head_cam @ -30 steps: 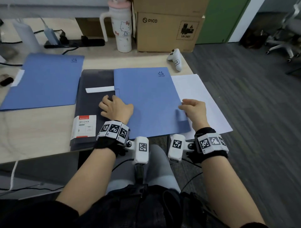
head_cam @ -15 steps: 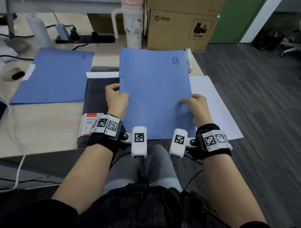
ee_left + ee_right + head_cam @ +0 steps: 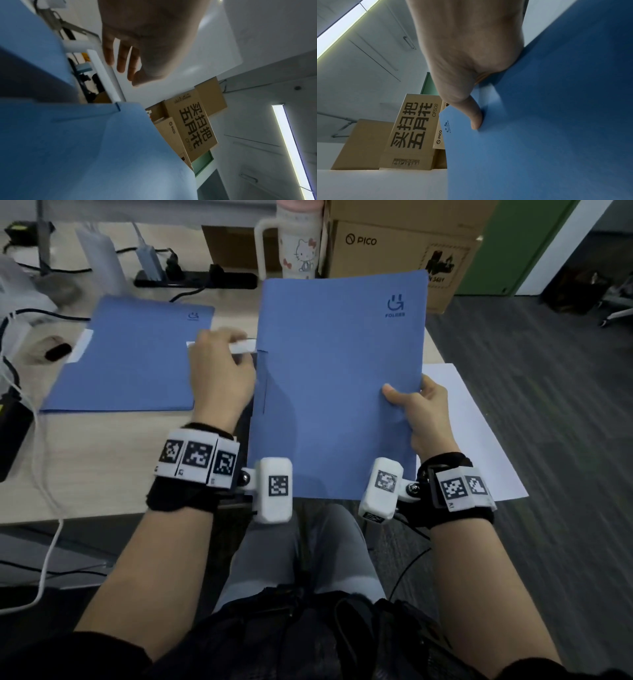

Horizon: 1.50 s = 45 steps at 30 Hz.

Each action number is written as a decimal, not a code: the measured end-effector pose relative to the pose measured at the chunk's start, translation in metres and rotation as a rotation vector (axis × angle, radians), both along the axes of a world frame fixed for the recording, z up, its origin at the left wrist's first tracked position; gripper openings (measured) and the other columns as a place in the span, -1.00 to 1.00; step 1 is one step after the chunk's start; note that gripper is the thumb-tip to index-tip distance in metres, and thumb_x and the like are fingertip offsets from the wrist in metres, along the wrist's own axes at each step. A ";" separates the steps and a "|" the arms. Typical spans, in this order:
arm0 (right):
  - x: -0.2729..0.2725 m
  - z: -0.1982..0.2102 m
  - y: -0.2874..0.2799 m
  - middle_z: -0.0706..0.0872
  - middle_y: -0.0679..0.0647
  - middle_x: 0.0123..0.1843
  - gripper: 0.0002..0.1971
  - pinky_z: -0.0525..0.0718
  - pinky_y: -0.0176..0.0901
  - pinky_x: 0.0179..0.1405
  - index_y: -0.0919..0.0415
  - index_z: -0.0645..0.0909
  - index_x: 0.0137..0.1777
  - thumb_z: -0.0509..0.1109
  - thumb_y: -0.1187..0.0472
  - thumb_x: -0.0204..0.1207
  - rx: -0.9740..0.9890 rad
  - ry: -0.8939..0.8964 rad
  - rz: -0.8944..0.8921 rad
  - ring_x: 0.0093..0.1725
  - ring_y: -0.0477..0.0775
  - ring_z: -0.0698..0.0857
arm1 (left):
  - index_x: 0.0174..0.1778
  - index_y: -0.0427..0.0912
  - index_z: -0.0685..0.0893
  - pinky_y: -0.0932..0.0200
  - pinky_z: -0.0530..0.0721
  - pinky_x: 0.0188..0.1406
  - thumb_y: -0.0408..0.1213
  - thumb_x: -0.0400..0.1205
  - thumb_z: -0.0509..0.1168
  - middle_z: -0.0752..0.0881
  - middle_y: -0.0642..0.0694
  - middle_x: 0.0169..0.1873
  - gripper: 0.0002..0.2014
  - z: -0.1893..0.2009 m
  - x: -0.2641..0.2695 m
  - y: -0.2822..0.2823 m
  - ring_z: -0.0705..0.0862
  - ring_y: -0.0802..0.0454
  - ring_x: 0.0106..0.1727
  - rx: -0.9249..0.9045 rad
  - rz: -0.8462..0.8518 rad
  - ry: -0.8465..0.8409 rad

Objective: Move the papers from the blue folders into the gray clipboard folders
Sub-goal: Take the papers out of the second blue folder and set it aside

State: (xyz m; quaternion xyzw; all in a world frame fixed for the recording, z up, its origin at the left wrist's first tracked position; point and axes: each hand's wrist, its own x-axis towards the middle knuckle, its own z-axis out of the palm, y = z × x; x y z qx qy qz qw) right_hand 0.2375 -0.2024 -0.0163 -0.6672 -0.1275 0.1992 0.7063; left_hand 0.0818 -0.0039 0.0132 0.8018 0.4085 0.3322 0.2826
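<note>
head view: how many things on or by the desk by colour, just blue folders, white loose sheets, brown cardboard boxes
blue folders: 2, the lifted blue folder in the right hand and the flat blue folder
white loose sheets: 1, the white sheet
brown cardboard boxes: 2, the PICO box and the box on top of it
total: 5

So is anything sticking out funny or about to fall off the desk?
Yes. A white sheet at the desk's right corner hangs well past the edge, over the floor. Also, a white paper strip pokes out of the left side of the folder that the right hand holds up; the left hand is at it.
</note>
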 end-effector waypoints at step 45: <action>-0.031 0.009 0.035 0.78 -0.04 0.02 -0.75 0.75 -0.22 -0.01 0.16 0.63 0.10 0.38 0.46 0.51 0.093 -0.121 0.057 -0.01 -0.04 0.79 | 0.09 -0.22 0.64 0.29 0.70 -0.51 -0.11 0.70 0.20 0.78 -0.07 -0.15 -0.74 -0.005 -0.025 0.024 0.79 0.13 -0.33 -1.111 -0.013 -0.660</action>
